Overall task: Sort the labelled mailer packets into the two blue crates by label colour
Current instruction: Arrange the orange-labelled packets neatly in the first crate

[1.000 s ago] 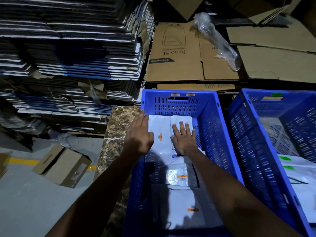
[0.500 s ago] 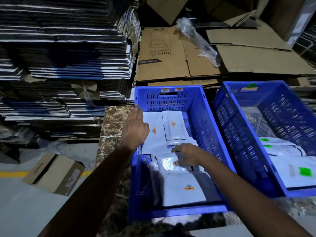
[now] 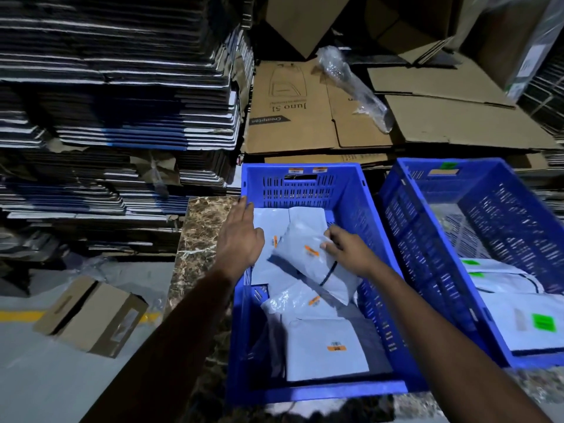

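Observation:
Two blue crates stand side by side on a marble top. The left crate (image 3: 305, 392) holds several white mailer packets with orange labels. My right hand (image 3: 348, 250) grips one of them, an orange-labelled packet (image 3: 317, 267), lifted and tilted above the pile. My left hand (image 3: 241, 236) lies flat with straight fingers on the left crate's left rim. The right crate (image 3: 427, 239) holds white packets with green labels (image 3: 543, 322) at its near end.
Tall stacks of flattened cartons fill the left and back. Flat brown cardboard (image 3: 293, 117) and a bubble-wrap roll (image 3: 354, 87) lie behind the crates. A small cardboard box (image 3: 91, 315) sits on the grey floor at left, by a yellow line. The marble top (image 3: 201, 233) shows left of the crates.
My right hand has picked an orange-labelled packet out of the left crate's middle and raised it toward the far end. My left hand stays on the rim.

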A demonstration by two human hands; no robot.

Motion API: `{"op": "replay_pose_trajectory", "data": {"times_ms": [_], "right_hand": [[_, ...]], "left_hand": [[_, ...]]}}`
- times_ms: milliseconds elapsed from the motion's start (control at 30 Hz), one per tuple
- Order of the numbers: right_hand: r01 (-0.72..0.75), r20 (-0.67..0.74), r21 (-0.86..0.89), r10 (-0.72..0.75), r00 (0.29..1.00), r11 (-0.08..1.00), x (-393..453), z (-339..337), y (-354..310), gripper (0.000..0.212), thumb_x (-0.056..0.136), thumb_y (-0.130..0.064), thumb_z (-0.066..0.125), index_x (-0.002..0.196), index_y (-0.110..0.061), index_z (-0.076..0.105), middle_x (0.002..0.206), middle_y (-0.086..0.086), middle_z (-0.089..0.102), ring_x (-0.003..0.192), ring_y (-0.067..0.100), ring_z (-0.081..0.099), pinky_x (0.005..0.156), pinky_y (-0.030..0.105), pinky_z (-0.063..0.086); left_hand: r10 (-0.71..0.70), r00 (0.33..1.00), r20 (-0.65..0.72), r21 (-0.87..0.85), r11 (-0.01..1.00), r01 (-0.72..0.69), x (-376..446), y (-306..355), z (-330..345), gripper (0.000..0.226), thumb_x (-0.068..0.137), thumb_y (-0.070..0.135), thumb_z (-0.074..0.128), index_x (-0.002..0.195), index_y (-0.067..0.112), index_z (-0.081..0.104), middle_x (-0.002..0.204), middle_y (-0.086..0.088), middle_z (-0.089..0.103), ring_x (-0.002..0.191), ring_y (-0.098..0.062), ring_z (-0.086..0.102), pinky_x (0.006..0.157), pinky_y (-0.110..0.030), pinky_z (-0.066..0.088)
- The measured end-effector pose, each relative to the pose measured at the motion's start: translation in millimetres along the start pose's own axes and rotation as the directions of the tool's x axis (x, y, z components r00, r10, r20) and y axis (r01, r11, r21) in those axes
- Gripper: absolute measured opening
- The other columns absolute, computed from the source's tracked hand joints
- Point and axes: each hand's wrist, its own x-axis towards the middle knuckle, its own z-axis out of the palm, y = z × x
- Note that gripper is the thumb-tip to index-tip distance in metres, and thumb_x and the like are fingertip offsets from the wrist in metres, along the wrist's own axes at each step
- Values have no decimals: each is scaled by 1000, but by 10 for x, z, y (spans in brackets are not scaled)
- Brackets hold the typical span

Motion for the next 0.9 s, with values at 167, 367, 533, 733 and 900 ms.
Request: {"op": "replay_pose_trajectory", "data": {"times_ms": [167, 367, 533, 733, 900], "right_hand": [[-220, -145, 243, 259, 955, 945, 530, 338, -161, 17, 98, -27, 60, 98, -15, 47, 84, 12, 62, 77, 24, 54, 65, 32, 36], [-411, -43, 352, 454, 890, 841, 1033, 730, -424, 25, 101, -31, 52, 96, -8, 59, 96, 13, 63, 85, 28, 59, 67, 29, 46], [-234, -196, 51, 239, 951, 971, 1160, 878, -387, 15, 94, -15, 54, 109, -11, 57, 113, 14, 60, 104, 33, 58, 80, 36, 48], [82, -34, -429, -107, 994, 900, 1426, 1127, -433, 43, 99, -30, 45, 139, -14, 43, 151, 16, 35, 140, 36, 31, 109, 47, 34], [88, 96, -455, -49, 994, 886, 1539, 1392, -345, 62, 106, -44, 22, 160, -22, 1, 167, 5, -8, 153, 30, -10, 123, 53, 0]], "left_hand": [[7, 1000, -23, -38, 999, -8, 15, -29, 25, 66, 98, 23, 44, 157, 13, 17, 166, -3, 8, 153, -19, 6, 121, -27, 1], [13, 1000, -11, -24, 1000, -13, 55, -72, 91, 67, 96, 25, 42, 157, 14, 16, 166, -2, 6, 153, -20, 5, 125, -31, 3], [35, 999, -19, -78, 996, -36, 38, -84, 87, 71, 90, 33, 29, 157, 13, 18, 166, -3, 8, 153, -19, 5, 125, -33, 2], [68, 993, -92, -157, 984, -82, -6, -75, 79, 70, 89, 33, 27, 155, 7, 28, 164, -8, 16, 152, -20, 4, 125, -33, 4], [126, 984, -123, -155, 977, -144, -24, -129, 87, 69, 95, 43, 25, 150, 2, 35, 161, -16, 24, 151, -30, 16, 123, -40, 16]]}}
